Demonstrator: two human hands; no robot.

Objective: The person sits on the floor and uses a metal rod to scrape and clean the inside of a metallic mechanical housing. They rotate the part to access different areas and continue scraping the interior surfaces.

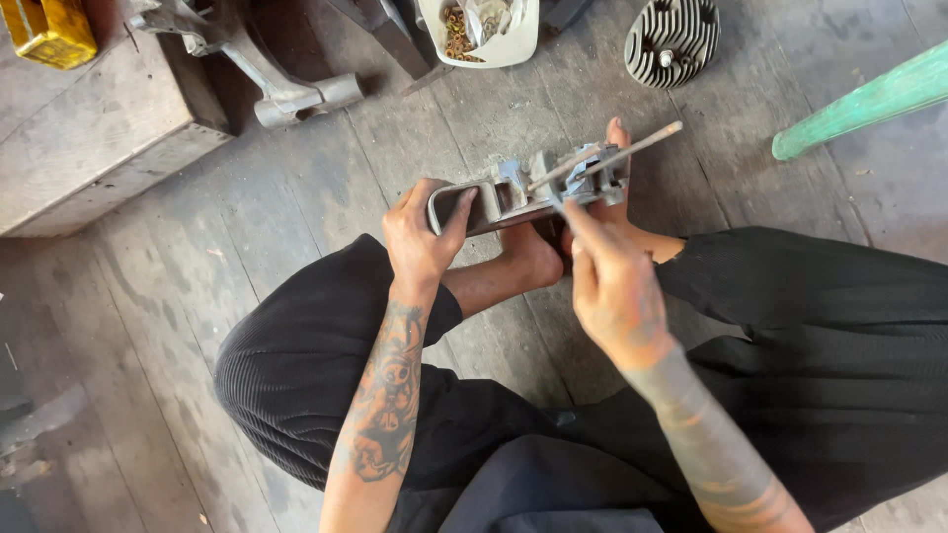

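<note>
Grey metal bracket (513, 197), looped at one end, held level above bare feet (528, 259) on plank floor (197, 296). Left hand (423, 237) wrapped shut around looped end. Right hand (612, 286) pinching thin metal rod (607, 158), tip laid across bracket's far end. Beyond: finned cylinder head (671, 39), white tub of small parts (484, 35), green pole (869, 99).

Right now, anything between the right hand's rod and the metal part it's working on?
Nothing visible. The right hand holds the thin metal rod directly against the grey metal part, which the left hand grips at its looped end, braced over the bare feet.
</note>
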